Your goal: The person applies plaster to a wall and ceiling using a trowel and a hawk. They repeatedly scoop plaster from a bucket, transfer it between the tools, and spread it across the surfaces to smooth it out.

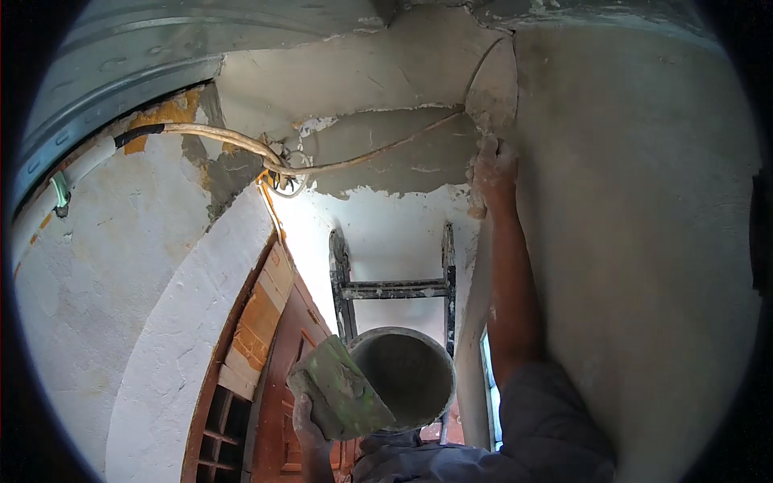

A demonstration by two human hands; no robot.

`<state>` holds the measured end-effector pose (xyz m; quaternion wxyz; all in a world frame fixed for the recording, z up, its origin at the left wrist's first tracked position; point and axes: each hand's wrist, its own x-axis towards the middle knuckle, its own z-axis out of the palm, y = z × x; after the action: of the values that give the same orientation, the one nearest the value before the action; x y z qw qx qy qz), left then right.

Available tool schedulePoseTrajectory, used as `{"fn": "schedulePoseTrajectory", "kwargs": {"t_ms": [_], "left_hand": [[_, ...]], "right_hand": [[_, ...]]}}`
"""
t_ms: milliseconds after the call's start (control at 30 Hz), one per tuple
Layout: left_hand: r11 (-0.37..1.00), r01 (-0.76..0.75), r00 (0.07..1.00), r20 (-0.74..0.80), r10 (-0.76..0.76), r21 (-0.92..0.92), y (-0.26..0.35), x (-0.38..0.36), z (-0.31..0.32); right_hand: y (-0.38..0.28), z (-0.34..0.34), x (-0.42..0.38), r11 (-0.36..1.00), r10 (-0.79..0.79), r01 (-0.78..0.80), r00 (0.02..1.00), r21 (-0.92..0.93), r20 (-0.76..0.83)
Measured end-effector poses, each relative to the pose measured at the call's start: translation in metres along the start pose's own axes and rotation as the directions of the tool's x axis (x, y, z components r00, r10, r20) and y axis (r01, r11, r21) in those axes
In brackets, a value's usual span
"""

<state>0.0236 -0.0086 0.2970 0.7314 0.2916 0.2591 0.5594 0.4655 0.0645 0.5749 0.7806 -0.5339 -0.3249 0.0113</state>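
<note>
My right hand (496,165) is raised to the corner beside the grey plaster patch (386,149), its fingers curled against the wall edge; whether they hold anything is too small to tell. Low in the view, my left hand (308,427) grips a flat board (346,390) smeared with grey plaster. The board tilts against the rim of a round bucket (411,378), whose inside looks grey. A thin cable (386,150) runs across the patch to the corner, left of my right hand.
A splattered ladder (394,290) stands behind the bucket. Thick cables (217,133) hang at the upper left near a bundle of wires (280,173). A reddish door (294,386) is at the lower left, a plastered wall (636,241) at the right, metal sheeting (145,56) overhead.
</note>
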Motion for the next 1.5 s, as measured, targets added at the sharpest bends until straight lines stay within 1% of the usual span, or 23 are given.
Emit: {"fn": "schedulePoseTrajectory", "kwargs": {"t_ms": [100, 300, 367, 433, 467, 533, 567, 633, 667, 733, 800, 900, 933, 1000, 1033, 1067, 1133, 1200, 1233, 1300, 1333, 1400, 1500], "left_hand": [[0.998, 0.0, 1.0, -0.016, 0.001, 0.058, 0.002, -0.002, 0.004], [0.997, 0.013, 1.0, 0.026, -0.015, 0.079, -0.002, 0.002, -0.002], [0.996, 0.021, 1.0, 0.019, -0.022, 0.081, -0.002, 0.004, 0.001], [0.995, 0.025, 1.0, -0.008, -0.024, 0.096, -0.006, 0.007, 0.008], [0.995, 0.031, 0.999, 0.007, -0.032, 0.093, -0.007, 0.008, 0.012], [0.995, 0.042, 0.998, 0.038, -0.045, 0.085, -0.01, 0.013, 0.019], [0.994, 0.044, 0.998, 0.047, -0.049, 0.1, -0.011, 0.013, 0.021], [0.99, 0.04, 0.997, 0.062, -0.049, 0.133, -0.008, 0.014, 0.022], [0.991, 0.035, 0.998, 0.047, -0.042, 0.132, -0.006, 0.013, 0.021], [0.993, 0.028, 0.999, 0.013, -0.03, 0.119, -0.002, 0.01, 0.019], [0.996, 0.009, 1.0, 0.023, -0.011, 0.087, 0.003, 0.007, 0.014], [0.999, 0.005, 1.0, 0.029, -0.006, 0.042, 0.007, 0.007, 0.008], [1.0, 0.009, 0.999, 0.031, -0.009, 0.027, 0.007, 0.01, 0.007], [0.999, 0.036, 0.998, 0.043, -0.034, -0.036, 0.005, 0.025, 0.009], [0.996, 0.05, 0.998, 0.039, -0.047, -0.069, 0.008, 0.028, 0.014], [0.992, 0.041, 0.994, 0.107, -0.029, -0.116, 0.013, 0.031, 0.026], [0.982, 0.06, 0.981, 0.191, -0.025, -0.179, 0.027, 0.04, 0.046], [0.973, 0.117, 0.972, 0.223, -0.071, -0.199, 0.043, 0.048, 0.051], [0.968, 0.144, 0.965, 0.245, -0.092, -0.204, 0.05, 0.052, 0.05], [0.977, 0.118, 0.987, 0.129, -0.096, -0.176, 0.065, 0.06, 0.06], [0.984, 0.096, 0.992, 0.097, -0.081, -0.153, 0.072, 0.063, 0.057], [0.992, 0.05, 0.997, 0.056, -0.044, -0.113, 0.088, 0.07, 0.052], [0.99, -0.07, 0.992, 0.096, 0.081, -0.121, 0.123, 0.066, 0.055]], "right_hand": [[-0.006, 0.001, 0.002, 0.996, 0.053, -0.057, 0.997, 0.063, 0.063], [-0.019, -0.004, 0.01, 1.0, 0.017, -0.018, 0.996, 0.006, 0.089], [0.003, -0.007, 0.025, 1.0, -0.013, 0.014, 0.99, -0.007, 0.14], [0.03, 0.0, 0.04, 0.985, -0.091, 0.111, 0.985, -0.134, 0.146], [0.044, 0.013, 0.041, 0.949, -0.149, 0.18, 0.979, -0.257, 0.136], [0.042, 0.034, 0.029, 0.883, -0.208, 0.264, 0.961, -0.387, 0.18], [0.042, 0.043, 0.017, 0.873, -0.206, 0.285, 0.951, -0.397, 0.231], [0.044, 0.047, 0.001, 0.838, -0.309, 0.389, 0.916, -0.382, 0.255], [0.048, 0.047, -0.004, 0.804, -0.412, 0.469, 0.883, -0.365, 0.227], [0.047, 0.039, 0.001, 0.853, -0.414, 0.442, 0.897, -0.278, 0.154], [0.039, 0.018, 0.012, 0.975, -0.183, 0.194, 0.978, -0.113, 0.099], [0.008, 0.015, 0.002, 0.99, -0.08, 0.092, 0.99, -0.106, 0.114], [0.013, 0.021, 0.004, 0.969, -0.121, 0.157, 0.975, -0.192, 0.187], [0.032, 0.035, 0.003, 0.895, -0.167, 0.287, 0.925, -0.34, 0.34], [0.029, 0.035, -0.015, 0.951, -0.083, 0.205, 0.89, -0.23, 0.448], [0.015, 0.032, -0.042, 0.987, -0.012, 0.1, 0.829, -0.127, 0.56], [0.004, 0.027, -0.092, 0.995, 0.081, -0.098, 0.629, -0.024, 0.773], [0.014, 0.016, -0.133, 0.962, 0.129, -0.27, 0.357, -0.03, 0.925], [0.023, 0.017, -0.149, 0.949, 0.179, -0.299, 0.233, -0.105, 0.956], [0.035, 0.023, -0.172, 0.923, 0.242, -0.307, -0.008, -0.233, 0.97], [0.044, 0.028, -0.181, 0.972, 0.221, -0.081, 0.017, -0.219, 0.975], [0.058, 0.027, -0.184, 0.961, 0.259, -0.1, -0.016, -0.26, 0.966], [0.089, 0.01, -0.172, 0.924, 0.377, -0.091, 0.057, -0.371, 0.924]]}}
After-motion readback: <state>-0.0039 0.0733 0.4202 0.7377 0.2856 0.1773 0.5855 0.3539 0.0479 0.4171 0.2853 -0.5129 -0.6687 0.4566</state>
